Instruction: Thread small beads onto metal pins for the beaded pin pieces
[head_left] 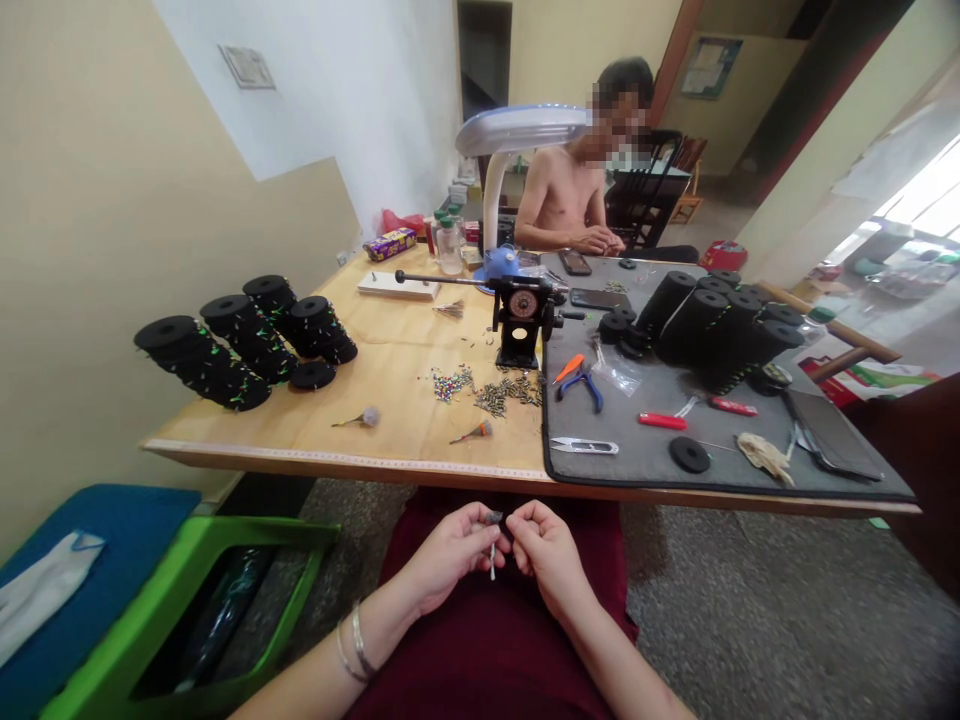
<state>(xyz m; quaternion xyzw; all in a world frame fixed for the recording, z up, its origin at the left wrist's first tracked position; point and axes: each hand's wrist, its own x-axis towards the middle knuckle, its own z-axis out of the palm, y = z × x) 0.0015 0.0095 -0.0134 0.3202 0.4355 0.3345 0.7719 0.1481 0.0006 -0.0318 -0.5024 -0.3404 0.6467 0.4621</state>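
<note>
Just in front of the table edge, over my lap, my left hand point(454, 550) pinches a small thin piece point(493, 562) with a dark top and a white stem hanging down. My right hand point(546, 552) is close beside it, thumb and forefinger pressed together. Whatever lies between those fingertips is too small to make out. Closest on the table are a feathery tuft with a thin stem point(367, 416) and an orange-banded tuft point(481, 430). Behind them lie a heap of small coloured beads point(452, 383) and a heap of small metal parts point(502, 397).
Black foam spools stand in stacks at left point(202, 360) and right point(675, 315). A black clamp device point(519, 320) and lamp point(491, 200) stand mid-table. Blue-handled pliers point(589, 390) and thread snips point(585, 446) lie on the grey mat point(600, 475). Another person point(562, 195) sits opposite.
</note>
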